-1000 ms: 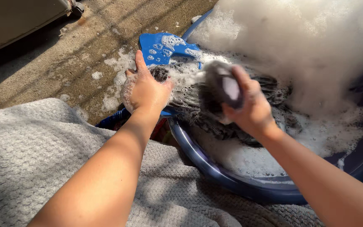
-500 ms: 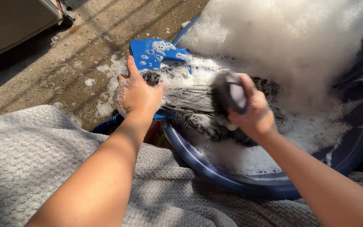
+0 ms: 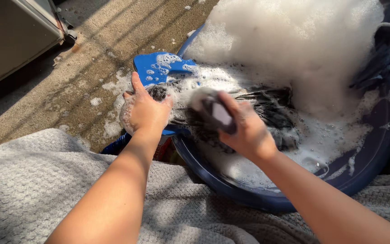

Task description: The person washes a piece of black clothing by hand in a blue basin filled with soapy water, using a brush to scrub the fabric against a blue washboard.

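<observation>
Foam mound (image 3: 294, 40) fills the upper right of the blue basin (image 3: 371, 149). Dark wet garment (image 3: 267, 108) lies centre frame across the blue washboard (image 3: 159, 68). Your left hand (image 3: 143, 110) is clenched on its edge; right hand (image 3: 244, 129) grips the scrub brush (image 3: 213, 110). Keep the cloth taut; stroke evenly.

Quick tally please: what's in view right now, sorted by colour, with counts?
Blue: 2, the round basin and the washboard.
Dark: 2, the wet garment pinned by the left hand, and the scrub brush gripped in the right hand.
White: 1, the foam mound.
Grey: 1, the knitted cloth.
Total: 6.
</observation>
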